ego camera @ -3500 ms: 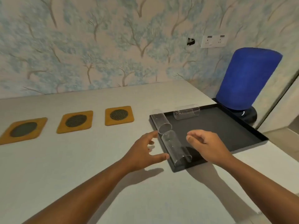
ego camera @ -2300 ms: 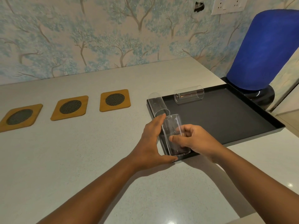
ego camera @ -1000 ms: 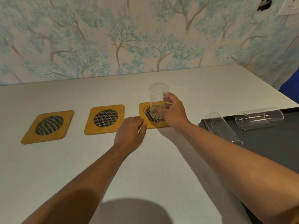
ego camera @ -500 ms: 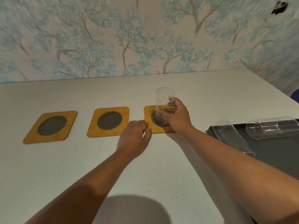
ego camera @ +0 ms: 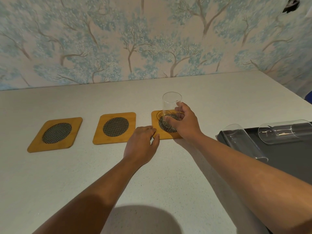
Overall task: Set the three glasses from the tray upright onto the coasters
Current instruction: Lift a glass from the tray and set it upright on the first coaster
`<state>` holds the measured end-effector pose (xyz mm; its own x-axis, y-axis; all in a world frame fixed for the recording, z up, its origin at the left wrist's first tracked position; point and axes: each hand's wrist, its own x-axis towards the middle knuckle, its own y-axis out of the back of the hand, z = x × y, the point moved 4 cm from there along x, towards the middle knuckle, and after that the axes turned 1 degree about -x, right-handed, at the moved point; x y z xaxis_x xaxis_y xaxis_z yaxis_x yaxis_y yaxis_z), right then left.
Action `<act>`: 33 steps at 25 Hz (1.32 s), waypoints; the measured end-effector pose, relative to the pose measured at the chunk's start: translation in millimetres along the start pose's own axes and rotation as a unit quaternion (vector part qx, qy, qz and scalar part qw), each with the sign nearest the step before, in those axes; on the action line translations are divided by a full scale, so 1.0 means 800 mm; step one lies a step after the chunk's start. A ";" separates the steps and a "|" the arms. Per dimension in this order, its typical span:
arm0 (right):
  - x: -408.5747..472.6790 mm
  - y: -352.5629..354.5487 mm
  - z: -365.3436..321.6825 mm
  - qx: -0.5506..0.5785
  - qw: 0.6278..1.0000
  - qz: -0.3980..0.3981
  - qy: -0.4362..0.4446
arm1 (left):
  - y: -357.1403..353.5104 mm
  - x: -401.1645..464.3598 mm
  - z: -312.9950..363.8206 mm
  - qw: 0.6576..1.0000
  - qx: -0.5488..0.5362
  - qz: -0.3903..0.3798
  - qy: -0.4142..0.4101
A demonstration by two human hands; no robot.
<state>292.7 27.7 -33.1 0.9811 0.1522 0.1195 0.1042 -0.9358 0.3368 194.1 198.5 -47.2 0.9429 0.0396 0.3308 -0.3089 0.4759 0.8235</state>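
A clear glass (ego camera: 170, 105) stands upright on the right-hand wooden coaster (ego camera: 156, 122), with my right hand (ego camera: 184, 124) wrapped around its lower part. My left hand (ego camera: 141, 144) lies flat on the counter, its fingertips touching that coaster's front left corner. Two more coasters, the middle coaster (ego camera: 115, 127) and the left coaster (ego camera: 56, 135), carry nothing. Two other clear glasses lie on their sides on the black tray (ego camera: 297, 159) at the right: one glass (ego camera: 243, 142) over its left rim, another glass (ego camera: 285, 131) further back.
The pale speckled counter (ego camera: 84, 174) runs back to a wall with blue tree wallpaper. A sliver of a blue object (ego camera: 309, 98) shows at the right edge. My head's shadow falls on the counter's near part.
The glass in my right hand has come down and now stands on the right-hand coaster. My left hand stays at the coaster's corner. The view has shifted slightly.
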 end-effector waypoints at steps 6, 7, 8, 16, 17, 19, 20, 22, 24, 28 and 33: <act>-0.001 0.000 0.000 0.000 1.000 -0.003 -0.003 | 0.002 -0.001 0.003 1.000 0.002 0.007 -0.006; -0.001 0.000 0.000 0.002 1.000 -0.003 -0.004 | 0.003 0.000 0.003 1.000 0.003 0.005 -0.005; -0.001 0.000 -0.001 0.004 1.000 -0.002 -0.003 | 0.003 0.000 0.003 1.000 0.004 0.004 -0.005; -0.004 0.001 0.001 0.013 1.000 0.006 -0.002 | 0.002 0.000 0.001 1.000 0.001 0.001 -0.002; -0.004 0.001 0.001 0.017 1.000 0.008 -0.004 | 0.002 0.000 0.001 1.000 0.000 0.001 -0.003; -0.005 0.001 0.001 0.019 1.000 0.009 -0.006 | 0.001 0.000 0.001 1.000 0.000 -0.003 -0.004; -0.005 0.001 0.001 0.018 1.000 0.008 -0.006 | 0.001 0.000 0.001 1.000 0.001 -0.005 -0.003; -0.006 0.001 0.001 0.018 1.000 0.008 -0.009 | 0.001 0.001 0.000 1.000 0.004 -0.005 -0.002; -0.008 0.003 -0.001 0.017 1.000 0.013 -0.011 | 0.001 0.001 0.001 1.000 0.005 -0.004 -0.005; -0.021 0.013 -0.018 -0.013 1.000 0.019 0.000 | 0.000 0.001 0.002 1.000 0.008 0.002 -0.007; -0.066 0.049 -0.064 0.008 1.000 0.001 0.026 | 0.001 -0.001 0.011 0.998 0.051 0.010 -0.043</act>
<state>236.7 -0.5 21.9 0.9717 0.1660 0.1683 0.1052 -0.9411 0.3214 192.2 191.3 -42.6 0.9233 -0.0286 0.3830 -0.3438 0.3830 0.8574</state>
